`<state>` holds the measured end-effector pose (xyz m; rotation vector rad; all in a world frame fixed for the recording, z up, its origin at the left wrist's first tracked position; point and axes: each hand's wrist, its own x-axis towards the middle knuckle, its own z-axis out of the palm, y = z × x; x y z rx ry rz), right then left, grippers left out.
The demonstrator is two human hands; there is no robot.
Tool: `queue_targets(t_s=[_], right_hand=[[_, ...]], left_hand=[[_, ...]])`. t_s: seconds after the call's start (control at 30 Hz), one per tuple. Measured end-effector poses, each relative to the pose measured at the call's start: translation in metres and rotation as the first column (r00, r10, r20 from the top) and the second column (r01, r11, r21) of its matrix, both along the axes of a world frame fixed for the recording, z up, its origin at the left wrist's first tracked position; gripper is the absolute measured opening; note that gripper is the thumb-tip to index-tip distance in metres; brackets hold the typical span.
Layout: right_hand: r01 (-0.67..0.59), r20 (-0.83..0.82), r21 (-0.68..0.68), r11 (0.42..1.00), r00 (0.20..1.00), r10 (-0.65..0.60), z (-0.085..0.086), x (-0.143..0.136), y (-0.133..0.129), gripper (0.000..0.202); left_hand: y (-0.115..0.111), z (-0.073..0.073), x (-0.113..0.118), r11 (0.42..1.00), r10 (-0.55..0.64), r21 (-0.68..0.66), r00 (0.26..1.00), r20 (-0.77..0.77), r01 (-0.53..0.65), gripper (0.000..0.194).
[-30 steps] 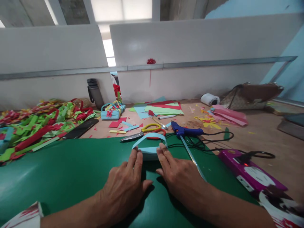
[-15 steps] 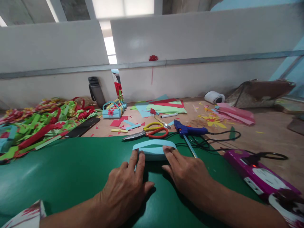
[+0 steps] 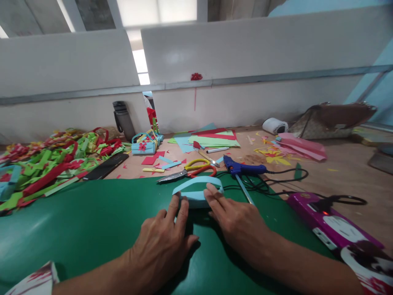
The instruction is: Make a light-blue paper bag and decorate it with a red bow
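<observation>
A small light-blue paper bag [image 3: 195,199] with a strip handle rests on the green mat [image 3: 101,229] in front of me. My left hand [image 3: 168,231] holds its left end between two fingers, with the thumb stretched apart near the mat. At the right end, the fingers of my right hand [image 3: 235,217] press on the bag where the strip meets it; that thumb is mostly hidden. The strip handle [image 3: 196,179] arches up between my hands. Just beyond lie scissors [image 3: 188,171] with yellow and orange handles, and a blue glue gun [image 3: 244,167] with a glue stick.
A purple power strip [image 3: 333,223] and black cables lie on the right. Paper scraps [image 3: 66,157] and a phone [image 3: 106,166] are at left. Further back are a finished blue bag [image 3: 143,147], a bottle [image 3: 123,121], coloured sheets [image 3: 211,139], a white roll [image 3: 275,125] and a handbag [image 3: 331,121].
My right hand has shifted slightly left, and the strip handle now bows higher and narrower. My left hand stays at the bag's left end. The view has shifted slightly.
</observation>
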<state>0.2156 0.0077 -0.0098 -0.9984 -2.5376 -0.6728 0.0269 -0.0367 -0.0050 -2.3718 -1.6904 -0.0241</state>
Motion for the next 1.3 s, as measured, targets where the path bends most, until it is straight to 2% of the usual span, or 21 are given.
queue_targets(t_s=[0.27, 0.47, 0.6, 0.77, 0.87, 0.93, 1.0, 1.03, 1.07, 1.1, 1.13, 1.17, 1.23, 1.3], right_hand=[[0.017, 0.077, -0.069, 0.997, 0.997, -0.012, 0.004, -0.006, -0.002, 0.041], [-0.001, 0.134, -0.174, 0.985, 0.991, 0.024, 0.011, -0.012, -0.006, 0.050], [0.008, 0.136, -0.133, 0.991, 0.991, 0.010, 0.009, -0.013, -0.006, 0.052], [0.020, 0.123, 0.011, 1.000, 0.992, -0.021, 0.001, -0.006, -0.003, 0.048], [0.027, 0.121, 0.070, 0.997, 0.992, -0.036, -0.002, -0.003, -0.001, 0.048], [0.029, 0.114, 0.093, 0.995, 0.993, -0.040, -0.002, -0.002, 0.000, 0.046], [0.032, 0.106, 0.100, 0.994, 0.993, -0.043, -0.003, -0.001, 0.002, 0.045], [0.032, 0.110, 0.093, 0.995, 0.993, -0.042, -0.003, -0.001, 0.004, 0.044], [0.031, 0.115, 0.084, 0.996, 0.992, -0.041, -0.003, -0.001, 0.005, 0.044], [0.035, 0.118, 0.074, 0.997, 0.992, -0.043, -0.003, -0.002, 0.006, 0.044], [0.038, 0.117, 0.065, 0.997, 0.992, -0.045, -0.003, -0.002, 0.007, 0.043], [0.039, 0.112, 0.058, 0.998, 0.993, -0.046, -0.003, -0.002, 0.009, 0.042], [0.037, 0.096, 0.048, 0.998, 0.995, -0.041, -0.003, -0.003, 0.011, 0.040], [0.027, 0.088, 0.035, 0.999, 0.996, -0.030, -0.003, -0.004, 0.012, 0.040]], left_hand=[[0.002, 0.002, 0.000, 0.999, -0.018, -0.034, 0.999, 0.038, 0.019, 0.063], [0.004, 0.006, 0.004, 0.997, -0.065, -0.048, 0.996, 0.059, 0.068, 0.065], [0.002, 0.004, 0.003, 0.998, -0.059, -0.009, 0.998, 0.030, 0.059, 0.062], [-0.001, -0.004, -0.008, 0.984, -0.099, 0.145, 0.995, -0.028, 0.102, 0.057], [-0.002, -0.008, -0.017, 0.942, -0.180, 0.280, 0.982, -0.049, 0.187, 0.046], [-0.001, -0.008, -0.024, 0.873, -0.322, 0.377, 0.946, -0.031, 0.309, 0.032], [0.004, -0.004, -0.032, 0.776, -0.494, 0.474, 0.868, 0.047, 0.416, 0.020], [0.007, -0.001, -0.035, 0.772, -0.516, 0.504, 0.845, 0.142, 0.387, 0.021], [0.011, 0.002, -0.038, 0.811, -0.486, 0.497, 0.828, 0.279, 0.309, 0.021], [0.016, 0.006, -0.039, 0.882, -0.387, 0.437, 0.802, 0.454, 0.178, 0.021], [0.021, 0.009, -0.040, 0.962, -0.200, 0.270, 0.761, 0.618, 0.034, 0.024], [0.027, 0.011, -0.040, 0.993, -0.065, 0.115, 0.683, 0.728, -0.028, 0.029], [0.038, 0.012, -0.038, 0.994, 0.084, -0.105, 0.565, 0.821, 0.005, 0.033], [0.047, 0.010, -0.033, 0.981, 0.117, -0.179, 0.514, 0.850, 0.073, 0.031]])
